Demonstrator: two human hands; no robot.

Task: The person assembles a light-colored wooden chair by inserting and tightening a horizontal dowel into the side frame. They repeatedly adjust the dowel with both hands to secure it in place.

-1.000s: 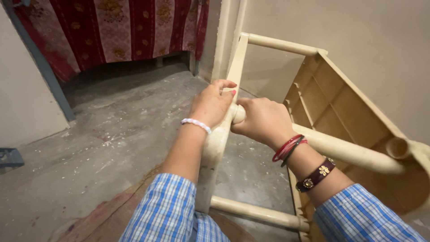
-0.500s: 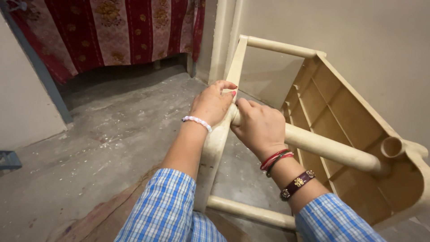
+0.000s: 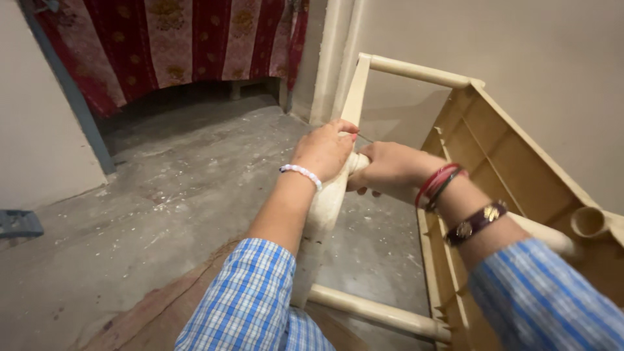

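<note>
Gripping the pale wooden chair frame (image 3: pixel 364 84), left hand (image 3: pixel 323 151) wraps its upright leg (image 3: pixel 328 195); right hand (image 3: pixel 387 169) closes round the rung (image 3: pixel 552 235). Hands touch.

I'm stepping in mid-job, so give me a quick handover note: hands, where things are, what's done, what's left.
Left hand: wrapped over the frame at the joint of leg and rail.
Right hand: gripping the rail right beside it, hands touching.
Frame lies on its side on the floor, its boxed part against the wall.
Done: frame looks assembled, pale and unpainted.
Left: the pictures do not show what remains at that joint.
</note>
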